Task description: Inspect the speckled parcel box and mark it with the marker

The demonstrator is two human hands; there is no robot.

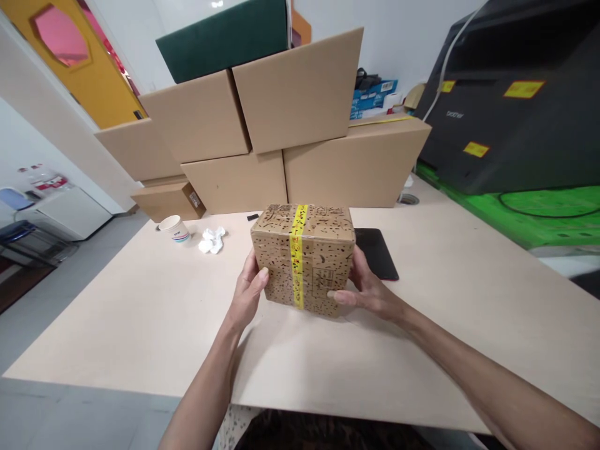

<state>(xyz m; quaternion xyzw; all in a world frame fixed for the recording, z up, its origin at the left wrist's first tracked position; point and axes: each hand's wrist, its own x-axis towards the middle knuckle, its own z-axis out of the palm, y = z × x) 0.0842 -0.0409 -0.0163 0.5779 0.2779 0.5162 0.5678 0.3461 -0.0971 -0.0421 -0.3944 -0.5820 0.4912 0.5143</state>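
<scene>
A brown cardboard box (276, 269) with dark speckles and a strip of yellow tape down its middle is near the centre of the table. My left hand (248, 289) grips its left side, thumb on the front face. On the opposite side, my right hand (370, 290) holds the box with its thumb across the lower front; the other fingers are partly hidden behind it. Just behind the right hand lies a flat black tablet-like object (376, 253), partly covered by the box.
Large cardboard boxes (300, 94) are stacked along the table's back, a dark green box (229, 40) on top. A paper cup (174, 229) and crumpled tissue (212, 240) sit at left. A black Brother printer (506, 131) stands at right on a green surface (548, 215).
</scene>
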